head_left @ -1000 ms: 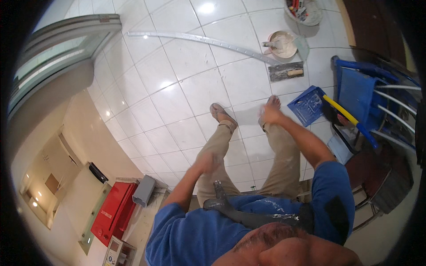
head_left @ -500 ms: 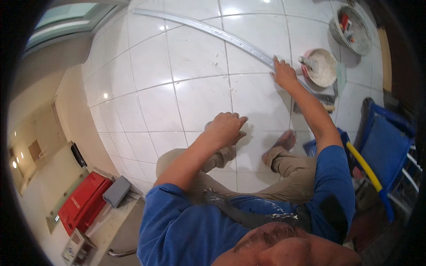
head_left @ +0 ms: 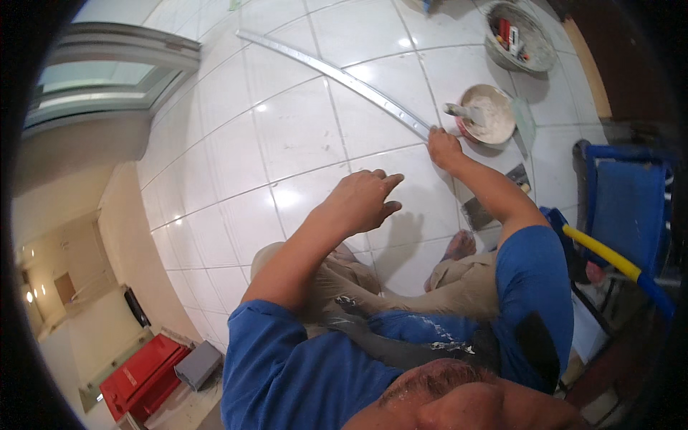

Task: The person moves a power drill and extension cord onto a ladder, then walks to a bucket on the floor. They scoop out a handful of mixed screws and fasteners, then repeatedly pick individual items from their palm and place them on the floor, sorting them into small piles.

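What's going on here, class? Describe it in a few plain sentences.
A person bends over a white tiled floor. Their right hand touches the near end of a long metal strip stretching across it. Their left hand hovers open, seemingly empty. To the right stand a pail of pale paste and a basin holding small items, and a trowel lies partly hidden behind the right forearm.
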Available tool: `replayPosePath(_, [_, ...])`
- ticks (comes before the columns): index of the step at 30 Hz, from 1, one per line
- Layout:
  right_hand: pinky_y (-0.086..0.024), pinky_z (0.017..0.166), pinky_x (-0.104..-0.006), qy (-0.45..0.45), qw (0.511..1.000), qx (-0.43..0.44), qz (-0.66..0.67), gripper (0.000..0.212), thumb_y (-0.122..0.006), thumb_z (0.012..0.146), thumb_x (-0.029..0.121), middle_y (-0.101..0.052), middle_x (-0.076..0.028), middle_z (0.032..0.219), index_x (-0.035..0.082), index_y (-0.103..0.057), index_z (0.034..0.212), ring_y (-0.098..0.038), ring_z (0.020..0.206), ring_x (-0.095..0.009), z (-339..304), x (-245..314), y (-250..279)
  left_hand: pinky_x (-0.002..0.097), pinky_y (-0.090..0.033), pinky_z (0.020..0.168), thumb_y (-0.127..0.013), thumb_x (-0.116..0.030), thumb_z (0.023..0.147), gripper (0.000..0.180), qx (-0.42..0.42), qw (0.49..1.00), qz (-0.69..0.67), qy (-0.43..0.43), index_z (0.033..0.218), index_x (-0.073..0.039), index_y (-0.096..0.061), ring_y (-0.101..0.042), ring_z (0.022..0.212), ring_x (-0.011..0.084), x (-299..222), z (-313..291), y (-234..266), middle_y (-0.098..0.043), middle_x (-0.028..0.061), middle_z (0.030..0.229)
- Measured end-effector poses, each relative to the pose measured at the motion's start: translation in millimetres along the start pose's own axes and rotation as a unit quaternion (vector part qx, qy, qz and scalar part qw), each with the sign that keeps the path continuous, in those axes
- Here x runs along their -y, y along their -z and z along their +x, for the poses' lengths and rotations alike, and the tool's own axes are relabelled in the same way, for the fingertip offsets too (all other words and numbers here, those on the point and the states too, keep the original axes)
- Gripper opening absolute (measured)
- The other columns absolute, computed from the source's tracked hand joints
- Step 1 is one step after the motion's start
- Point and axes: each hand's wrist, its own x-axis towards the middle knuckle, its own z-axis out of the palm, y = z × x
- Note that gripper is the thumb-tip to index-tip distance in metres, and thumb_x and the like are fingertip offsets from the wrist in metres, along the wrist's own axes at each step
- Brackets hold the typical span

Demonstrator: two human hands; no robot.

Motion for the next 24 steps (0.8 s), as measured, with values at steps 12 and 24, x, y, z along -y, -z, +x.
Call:
replayPosePath(12, [-0.060, 0.067, -0.0421, 0.126, 0.979, 0.113, -0.118, 0.026, -0.055, 0.094, 0.012, -0.073, -0.020, 0.098, -0.003, -0.068, 0.111, -0.074, 0.086, -0.025, -9.0, -7.0, 98.5, 0.0448, -0.048, 0.098, -0.065, -0.034, 0.092, 0.055, 0.031, 0.999, 0.018, -0.007, 0.139, -0.008, -0.052, -0.060, 0.112, 0.0363, -25.1, -7.0, 10.9, -0.064, 0.0188, 0.121])
replayPosePath(24, [-0.048, 0.100, -0.0538, -0.254, 0.434, -0.236, 0.831, 0.069, -0.053, 0.095, 0.054, -0.045, -0.016, 0.146, 0.011, -0.038, 0.147, -0.048, 0.128, -0.040, 96.1, -222.9, 129.6, 0.0434, -0.050, 0.093, -0.068, -0.028, 0.090, 0.053, -0.097, 0.988, -0.057, 0.104, 0.137, -0.008, -0.054, -0.062, 0.109, 0.0360, -9.9, -68.3, 26.1, -0.065, 0.0180, 0.119])
